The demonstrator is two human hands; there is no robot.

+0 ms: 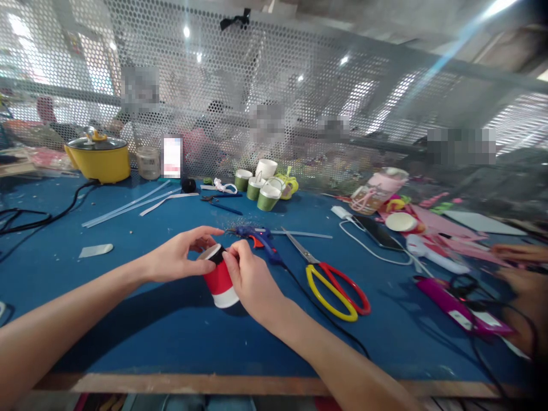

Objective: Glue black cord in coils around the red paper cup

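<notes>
A red paper cup (pixel 219 281) with a white band and a black strip near its rim is held tilted just above the blue table (pixel 128 319). My left hand (pixel 182 256) curls over the cup's rim from the left, fingers arched. My right hand (pixel 248 277) grips the cup from the right and pinches the black strip at the rim between thumb and forefinger. A blue glue gun (pixel 259 237) lies just behind my hands. Scissors with red and yellow handles (pixel 331 282) lie to the right of them.
Several green paper cups (pixel 261 191) stand at the back by the mesh screen. A yellow pot (pixel 99 155) sits far left, with glue sticks (pixel 128 204) nearby. A phone (pixel 379 231), pink scraps and a magenta tool (pixel 458 305) lie right, beside another person's hands (pixel 520 274).
</notes>
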